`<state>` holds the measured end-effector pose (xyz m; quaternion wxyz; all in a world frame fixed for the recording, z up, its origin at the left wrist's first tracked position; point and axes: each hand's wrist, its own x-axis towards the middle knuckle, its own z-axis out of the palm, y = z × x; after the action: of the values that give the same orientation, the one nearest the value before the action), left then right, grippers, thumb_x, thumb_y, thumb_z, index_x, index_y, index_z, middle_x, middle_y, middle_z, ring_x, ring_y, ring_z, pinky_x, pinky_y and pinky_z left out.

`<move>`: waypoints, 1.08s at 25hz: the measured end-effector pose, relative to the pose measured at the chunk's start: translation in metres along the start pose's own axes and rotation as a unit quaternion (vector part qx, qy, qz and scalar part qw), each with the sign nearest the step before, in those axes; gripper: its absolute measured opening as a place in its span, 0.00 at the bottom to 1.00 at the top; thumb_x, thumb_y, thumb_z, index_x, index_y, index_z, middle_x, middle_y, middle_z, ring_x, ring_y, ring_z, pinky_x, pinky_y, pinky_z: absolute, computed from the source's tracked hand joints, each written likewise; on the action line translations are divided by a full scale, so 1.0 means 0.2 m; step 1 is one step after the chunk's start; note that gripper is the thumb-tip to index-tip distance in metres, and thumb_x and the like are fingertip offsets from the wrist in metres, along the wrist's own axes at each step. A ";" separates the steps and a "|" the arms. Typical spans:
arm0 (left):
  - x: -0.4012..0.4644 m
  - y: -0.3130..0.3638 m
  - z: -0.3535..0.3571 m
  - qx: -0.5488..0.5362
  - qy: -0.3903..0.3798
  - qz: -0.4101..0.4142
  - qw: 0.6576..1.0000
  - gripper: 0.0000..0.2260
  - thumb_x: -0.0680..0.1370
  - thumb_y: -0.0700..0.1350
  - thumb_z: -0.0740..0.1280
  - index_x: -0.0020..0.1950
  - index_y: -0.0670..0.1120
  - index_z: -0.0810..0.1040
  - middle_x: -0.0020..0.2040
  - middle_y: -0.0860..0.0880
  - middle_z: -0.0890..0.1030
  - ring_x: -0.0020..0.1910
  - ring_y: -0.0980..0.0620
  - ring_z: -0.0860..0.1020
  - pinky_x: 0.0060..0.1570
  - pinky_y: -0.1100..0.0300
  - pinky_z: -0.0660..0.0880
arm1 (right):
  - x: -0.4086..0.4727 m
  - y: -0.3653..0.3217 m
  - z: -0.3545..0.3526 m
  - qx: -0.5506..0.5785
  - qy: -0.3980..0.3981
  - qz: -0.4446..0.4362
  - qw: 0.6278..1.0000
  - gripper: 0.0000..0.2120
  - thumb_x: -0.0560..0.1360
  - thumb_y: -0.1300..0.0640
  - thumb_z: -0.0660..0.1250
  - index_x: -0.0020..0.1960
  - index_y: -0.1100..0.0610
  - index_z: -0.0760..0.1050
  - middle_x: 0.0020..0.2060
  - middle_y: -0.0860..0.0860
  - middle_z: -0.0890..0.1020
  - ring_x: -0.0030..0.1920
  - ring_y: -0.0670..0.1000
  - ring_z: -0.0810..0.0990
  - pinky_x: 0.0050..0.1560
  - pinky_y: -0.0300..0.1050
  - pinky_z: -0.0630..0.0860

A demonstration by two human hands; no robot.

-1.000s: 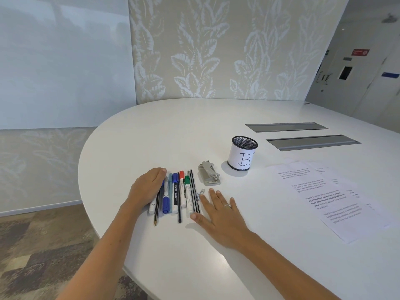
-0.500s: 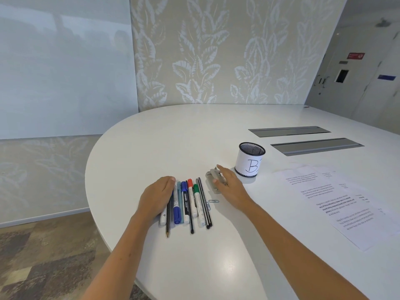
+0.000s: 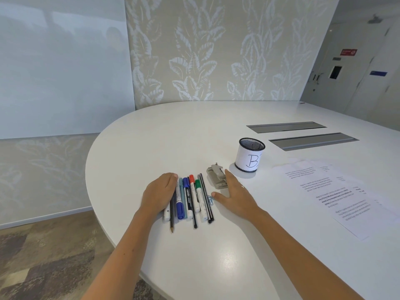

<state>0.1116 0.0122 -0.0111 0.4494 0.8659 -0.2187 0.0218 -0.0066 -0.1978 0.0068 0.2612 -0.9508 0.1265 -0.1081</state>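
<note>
A row of several pens, markers and pencils (image 3: pixel 190 200) lies side by side on the white table (image 3: pixel 173 137). My left hand (image 3: pixel 159 192) rests flat on the row's left side, fingers straight, covering the leftmost pens. My right hand (image 3: pixel 234 194) lies open on the table just right of the row, its fingertips beside a grey hole punch (image 3: pixel 216 176). A blue paper clip (image 3: pixel 210 200) sits between the pens and my right thumb. A black mesh pen cup (image 3: pixel 250 158) with a white label marked "B" stands behind the punch.
Printed paper sheets (image 3: pixel 337 195) lie at the right. Two grey cable hatches (image 3: pixel 311 140) are set into the table farther back. The table's curved edge runs along the left and near side, with carpet below.
My right hand went from flat beside the pens up to the hole punch, then drew back a little and now lies flat next to it. My left hand stayed on the pens.
</note>
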 end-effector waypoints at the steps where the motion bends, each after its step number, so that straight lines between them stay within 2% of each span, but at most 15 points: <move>1: 0.00 0.00 0.00 0.000 0.000 -0.003 1.000 0.18 0.79 0.59 0.50 0.51 0.51 0.76 0.47 0.55 0.80 0.47 0.50 0.75 0.42 0.57 0.66 | 0.00 0.00 0.00 0.015 0.006 0.005 1.000 0.39 0.77 0.42 0.63 0.78 0.57 0.48 0.77 0.49 0.59 0.74 0.52 0.62 0.72 0.50 0.59; 5: 0.02 0.00 -0.01 -0.005 -0.007 -0.008 1.000 0.16 0.79 0.60 0.50 0.46 0.54 0.73 0.43 0.57 0.77 0.43 0.54 0.74 0.40 0.67 0.65 | 0.06 0.00 -0.01 0.100 0.048 0.025 0.994 0.35 0.78 0.42 0.61 0.78 0.53 0.52 0.76 0.51 0.62 0.72 0.52 0.66 0.69 0.50 0.64; 9: -0.01 0.00 0.01 -0.012 -0.012 -0.006 1.000 0.16 0.78 0.60 0.50 0.45 0.55 0.72 0.39 0.59 0.76 0.40 0.59 0.73 0.39 0.68 0.65 | 0.12 0.00 0.01 0.032 0.033 0.004 0.999 0.27 0.79 0.47 0.60 0.76 0.46 0.58 0.72 0.53 0.66 0.68 0.53 0.70 0.66 0.53 0.69; 11: -0.01 -0.01 0.00 -0.015 -0.008 -0.005 1.000 0.15 0.78 0.61 0.50 0.44 0.55 0.72 0.39 0.59 0.76 0.40 0.59 0.73 0.40 0.67 0.65 | 0.14 -0.01 0.02 0.011 0.048 0.000 0.999 0.25 0.79 0.52 0.60 0.75 0.46 0.61 0.65 0.55 0.73 0.63 0.55 0.74 0.58 0.51 0.73; 13: 0.00 -0.02 -0.01 -0.010 -0.006 0.001 1.000 0.19 0.78 0.61 0.50 0.47 0.51 0.74 0.43 0.55 0.80 0.45 0.54 0.76 0.42 0.65 0.68 | 0.14 0.01 0.01 0.003 0.074 0.011 0.997 0.25 0.77 0.56 0.60 0.74 0.48 0.63 0.59 0.56 0.76 0.58 0.58 0.76 0.51 0.49 0.74; 15: 0.01 -0.02 0.00 -0.004 -0.006 0.004 1.000 0.20 0.78 0.60 0.50 0.49 0.49 0.75 0.46 0.50 0.81 0.48 0.49 0.78 0.43 0.62 0.69 | 0.11 0.09 -0.01 -0.010 0.091 0.025 0.996 0.25 0.77 0.57 0.61 0.73 0.50 0.65 0.60 0.56 0.76 0.59 0.58 0.76 0.51 0.49 0.74; 17: 0.01 -0.02 0.01 0.004 -0.013 0.007 1.000 0.18 0.79 0.60 0.51 0.48 0.52 0.75 0.46 0.52 0.81 0.48 0.48 0.78 0.43 0.57 0.71 | 0.05 0.19 -0.06 -0.015 0.107 0.040 0.993 0.25 0.77 0.57 0.62 0.73 0.50 0.66 0.62 0.56 0.76 0.59 0.57 0.76 0.52 0.48 0.73; 19: 0.02 -0.03 0.01 0.011 -0.017 0.008 1.000 0.15 0.79 0.59 0.51 0.53 0.56 0.75 0.50 0.56 0.79 0.51 0.50 0.76 0.50 0.55 0.69 | -0.02 0.29 -0.12 -0.010 0.125 0.052 0.991 0.25 0.76 0.57 0.63 0.73 0.50 0.67 0.59 0.56 0.77 0.55 0.56 0.77 0.51 0.47 0.72; 22: 0.03 -0.03 0.01 -0.032 -0.017 0.018 0.999 0.19 0.79 0.59 0.54 0.63 0.53 0.75 0.60 0.56 0.76 0.60 0.51 0.74 0.62 0.53 0.68 | -0.11 0.44 -0.22 -0.009 0.139 0.061 0.988 0.25 0.76 0.56 0.63 0.73 0.50 0.66 0.57 0.55 0.77 0.53 0.55 0.77 0.51 0.47 0.73; 25: 0.00 0.02 -0.03 -0.119 0.009 0.017 0.993 0.12 0.80 0.52 0.58 0.59 0.55 0.79 0.60 0.59 0.78 0.62 0.54 0.74 0.58 0.61 0.69 | -0.15 0.55 -0.30 -0.014 0.137 0.068 0.988 0.25 0.77 0.56 0.63 0.74 0.50 0.65 0.59 0.55 0.76 0.54 0.55 0.77 0.50 0.46 0.72; 27: -0.03 0.11 -0.04 -0.128 0.023 0.015 0.991 0.10 0.80 0.47 0.60 0.55 0.57 0.80 0.59 0.59 0.79 0.61 0.53 0.75 0.57 0.60 0.70 | -0.17 0.61 -0.33 -0.014 0.133 0.064 0.989 0.25 0.77 0.56 0.62 0.74 0.50 0.65 0.59 0.56 0.76 0.55 0.55 0.77 0.50 0.44 0.70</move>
<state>0.0993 0.0092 0.0090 0.5614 0.7969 -0.2221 0.0197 -0.0783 -0.3205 -0.0053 0.2348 -0.9217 0.2221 -0.2144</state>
